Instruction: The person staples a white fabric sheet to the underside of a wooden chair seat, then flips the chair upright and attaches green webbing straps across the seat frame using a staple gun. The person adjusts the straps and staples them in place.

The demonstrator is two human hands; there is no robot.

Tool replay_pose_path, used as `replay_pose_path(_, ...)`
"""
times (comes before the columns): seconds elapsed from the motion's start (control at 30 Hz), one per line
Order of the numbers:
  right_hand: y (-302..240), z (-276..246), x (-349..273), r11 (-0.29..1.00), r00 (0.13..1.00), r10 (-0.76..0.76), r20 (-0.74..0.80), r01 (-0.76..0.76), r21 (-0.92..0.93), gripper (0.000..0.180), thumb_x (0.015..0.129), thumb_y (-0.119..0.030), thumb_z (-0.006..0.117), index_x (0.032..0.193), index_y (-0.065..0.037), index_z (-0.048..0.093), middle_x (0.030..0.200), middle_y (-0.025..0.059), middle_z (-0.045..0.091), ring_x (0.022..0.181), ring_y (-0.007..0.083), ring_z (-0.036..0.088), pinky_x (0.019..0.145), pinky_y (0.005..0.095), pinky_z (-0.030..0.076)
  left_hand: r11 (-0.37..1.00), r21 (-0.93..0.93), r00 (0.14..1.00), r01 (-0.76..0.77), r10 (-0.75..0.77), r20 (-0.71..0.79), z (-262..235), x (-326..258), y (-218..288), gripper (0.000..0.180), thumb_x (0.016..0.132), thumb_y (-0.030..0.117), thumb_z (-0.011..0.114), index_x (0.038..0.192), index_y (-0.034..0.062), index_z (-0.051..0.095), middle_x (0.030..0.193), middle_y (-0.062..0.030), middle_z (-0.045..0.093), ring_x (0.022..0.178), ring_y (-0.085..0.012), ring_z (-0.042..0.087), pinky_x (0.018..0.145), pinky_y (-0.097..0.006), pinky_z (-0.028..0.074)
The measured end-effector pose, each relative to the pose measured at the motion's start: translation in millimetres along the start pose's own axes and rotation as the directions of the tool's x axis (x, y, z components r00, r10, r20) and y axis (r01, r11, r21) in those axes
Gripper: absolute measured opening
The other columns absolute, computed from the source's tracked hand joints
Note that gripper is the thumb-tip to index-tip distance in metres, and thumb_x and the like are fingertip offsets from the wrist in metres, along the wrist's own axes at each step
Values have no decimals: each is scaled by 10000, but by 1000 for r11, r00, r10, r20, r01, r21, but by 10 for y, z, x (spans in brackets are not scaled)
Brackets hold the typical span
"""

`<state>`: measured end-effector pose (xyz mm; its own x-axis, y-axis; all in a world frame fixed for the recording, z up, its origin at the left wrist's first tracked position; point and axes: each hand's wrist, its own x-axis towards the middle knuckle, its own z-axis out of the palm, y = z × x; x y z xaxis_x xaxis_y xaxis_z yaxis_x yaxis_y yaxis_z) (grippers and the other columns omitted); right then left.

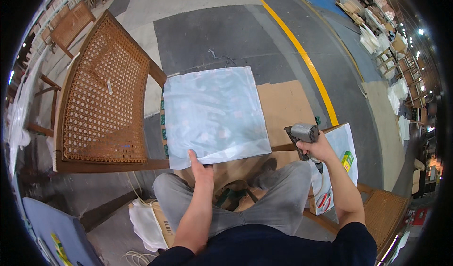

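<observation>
Here's the padded seat (217,112), front and centre on the wooden chair: one squarish panel, wrapped in a thin, bluish-white sheet with a soft sheen, faint blotches showing through and wrinkles gathering along its near edge. It sits just beside the chair's cane backrest (106,96), woven orange-brown in a dark wooden frame, with four green webbing patches (163,134) peeping out along the seat's left edge. The left hand (203,174) is closed over the near edge, towards the near-left corner, thumb flat on top, fingers hidden underneath. Over on the right, clear of the seat's near-right corner, the right hand (315,148) wraps firmly round the grip of one grey-and-black air tool (302,134), its nose pointing left, a hose fitting at the bottom of its handle. Now the count: two bare hands, one air tool, one wrapped seat in the middle, and a white-covered surface (337,141) at the right carrying one green-and-yellow box (348,160) by its right edge and one red-handled tool (323,203) near its lower-left corner. Brown cardboard (285,103) spreads beyond the seat's right edge, and one yellow line (302,49) sweeps across the grey floor (203,35).
</observation>
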<state>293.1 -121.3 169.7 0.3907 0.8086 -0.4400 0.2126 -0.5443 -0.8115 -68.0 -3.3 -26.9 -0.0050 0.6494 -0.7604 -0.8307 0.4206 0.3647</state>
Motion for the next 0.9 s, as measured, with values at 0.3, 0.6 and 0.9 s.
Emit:
replay_pose_path(0.3,140,-53,-428,999,999,41,-33,-41,3,344,837,-78,861,1128,-1,695,868,38,697,661,118,617,604,300,515,988,139,995,-72,62,72,-252,-53,166,727,1020,473,707,1565,78,431,1492,-87,582,1314,-264,607,1076,-423,545)
replay_pose_path(0.6,119,-88,-551,1000,1000,-21,-15,22,23,504,826,-117,879,1267,3,668,886,29,693,680,107,617,613,273,521,826,562,964,39,-179,195,-100,582,1048,769,1010,509,703,1593,108,401,1529,-112,560,1341,-273,598,1072,-488,547)
replay_pose_path(0.9,156,5,-863,995,998,-27,-65,33,93,685,816,-117,870,1446,-24,616,951,19,680,692,102,587,617,267,512,604,779,949,-169,314,-38,143,352,1205,730,882,580,825,1259,27,534,1054,-107,669,799,-196,664,646,-348,537)
